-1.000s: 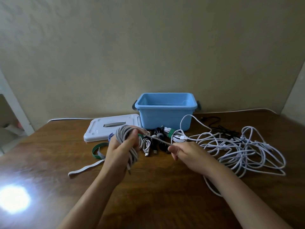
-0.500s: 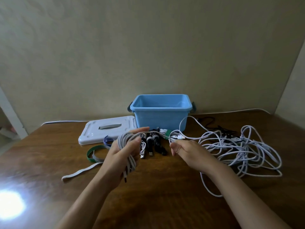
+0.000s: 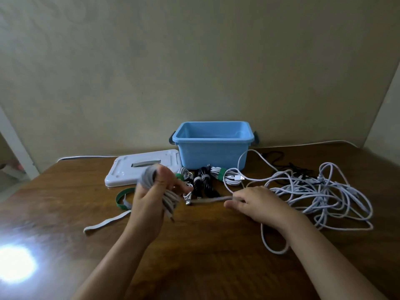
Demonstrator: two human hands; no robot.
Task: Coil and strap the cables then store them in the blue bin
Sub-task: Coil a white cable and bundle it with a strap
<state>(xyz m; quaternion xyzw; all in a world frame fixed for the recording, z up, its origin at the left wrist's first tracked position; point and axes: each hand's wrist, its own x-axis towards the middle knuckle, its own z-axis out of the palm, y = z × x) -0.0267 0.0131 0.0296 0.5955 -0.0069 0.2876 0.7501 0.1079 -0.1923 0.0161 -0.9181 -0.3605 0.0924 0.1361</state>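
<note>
My left hand [image 3: 149,202] grips a coiled grey cable [image 3: 168,199], with loops wound over its fingers. A loose stretch of that cable [image 3: 207,200] runs right to my right hand [image 3: 255,202], which pinches it low over the table. The open blue bin [image 3: 213,146] stands at the back against the wall. In front of it lie several strapped black and white cable bundles [image 3: 203,180]. A big tangle of white cables [image 3: 320,189] spreads to the right. A green strap [image 3: 122,199] and a white strap [image 3: 104,224] lie left of my left hand.
The bin's white lid [image 3: 132,172] lies flat to the left of the bin. Thin black cables [image 3: 281,161] trail behind the white tangle. A bright glare spot [image 3: 15,265] sits on the wooden table [image 3: 205,256] at the front left.
My right hand has dropped and moved right, drawing the grey cable's free end out level. My left hand has turned, with the coil still in it.
</note>
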